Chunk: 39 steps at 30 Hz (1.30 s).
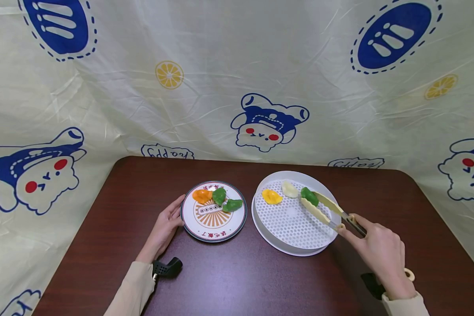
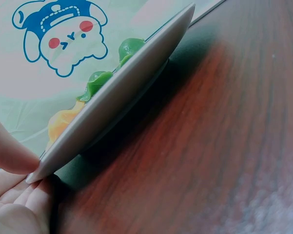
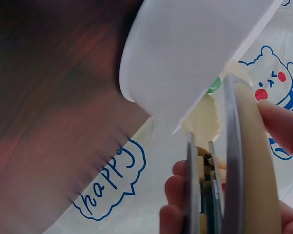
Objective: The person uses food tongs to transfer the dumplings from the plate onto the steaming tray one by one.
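My left hand (image 1: 168, 226) pinches the rim of a round white plate (image 1: 213, 231), thumb above and fingers below in the left wrist view. An orange dumpling (image 1: 202, 196) and two green dumplings (image 1: 232, 205) lie on that plate. In my right hand (image 1: 383, 248) is a pair of cream-tipped tongs (image 1: 320, 213), whose tips sit on either side of a green dumpling (image 1: 309, 195). That dumpling is at a white perforated steamer tray (image 1: 288, 224); whether it is lifted cannot be told. Beside it in the tray are a yellow dumpling (image 1: 271, 197) and a whitish dumpling (image 1: 290, 189).
Both dishes stand on a dark brown table (image 1: 217, 281), the plate left of the tray with a narrow gap between them. Behind the table hangs a pale printed sheet (image 1: 205, 114). A black wrist device (image 1: 169, 267) is worn on the left arm.
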{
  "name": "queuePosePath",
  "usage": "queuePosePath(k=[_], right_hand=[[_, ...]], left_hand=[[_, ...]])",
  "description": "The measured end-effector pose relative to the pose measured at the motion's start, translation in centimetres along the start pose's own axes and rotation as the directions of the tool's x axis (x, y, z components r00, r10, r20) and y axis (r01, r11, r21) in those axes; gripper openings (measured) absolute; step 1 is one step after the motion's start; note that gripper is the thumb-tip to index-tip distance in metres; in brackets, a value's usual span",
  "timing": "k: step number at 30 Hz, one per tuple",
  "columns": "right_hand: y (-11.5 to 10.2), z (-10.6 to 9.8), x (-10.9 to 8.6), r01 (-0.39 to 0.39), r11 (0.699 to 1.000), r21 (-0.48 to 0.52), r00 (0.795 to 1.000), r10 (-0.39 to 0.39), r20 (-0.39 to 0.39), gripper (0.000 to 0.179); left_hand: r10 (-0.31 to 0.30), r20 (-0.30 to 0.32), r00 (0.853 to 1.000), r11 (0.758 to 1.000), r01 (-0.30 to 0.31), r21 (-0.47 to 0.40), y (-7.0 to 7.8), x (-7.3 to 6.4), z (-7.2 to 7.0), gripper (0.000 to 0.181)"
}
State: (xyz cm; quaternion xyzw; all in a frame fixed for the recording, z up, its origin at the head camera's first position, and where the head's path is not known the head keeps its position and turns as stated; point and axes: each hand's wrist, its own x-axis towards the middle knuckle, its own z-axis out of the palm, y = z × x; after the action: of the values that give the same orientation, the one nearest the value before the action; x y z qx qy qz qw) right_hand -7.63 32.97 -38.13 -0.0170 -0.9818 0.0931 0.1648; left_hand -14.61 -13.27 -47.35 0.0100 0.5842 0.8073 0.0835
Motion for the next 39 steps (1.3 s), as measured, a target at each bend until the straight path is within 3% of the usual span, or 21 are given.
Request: queuePosePath(k=[15,25,39], right_hand=[[-0.5,-0.4,0.4,-0.052,0.998,-0.02,0.998,0.053,0.03,0.047],[-1.0,-0.5,0.8,-0.038,0.999,-0.019,0.999,0.039,0.013,0.037],[-1.6,-1.0,0.8,-0.061,0.998,0.002,0.998,0.061,0.009,0.05]], left_hand=[[0.011,0.007,1.0,1.0,-0.011,-0.013,-0.1,0.1,0.0,0.077],[-0.003,-0.005,1.0,1.0,0.003,0.001,0.1,0.1,0.1,0.077],[0.002,-0.002,1.0,1.0,-0.002,0.001,0.0,0.0,0.0,0.077]])
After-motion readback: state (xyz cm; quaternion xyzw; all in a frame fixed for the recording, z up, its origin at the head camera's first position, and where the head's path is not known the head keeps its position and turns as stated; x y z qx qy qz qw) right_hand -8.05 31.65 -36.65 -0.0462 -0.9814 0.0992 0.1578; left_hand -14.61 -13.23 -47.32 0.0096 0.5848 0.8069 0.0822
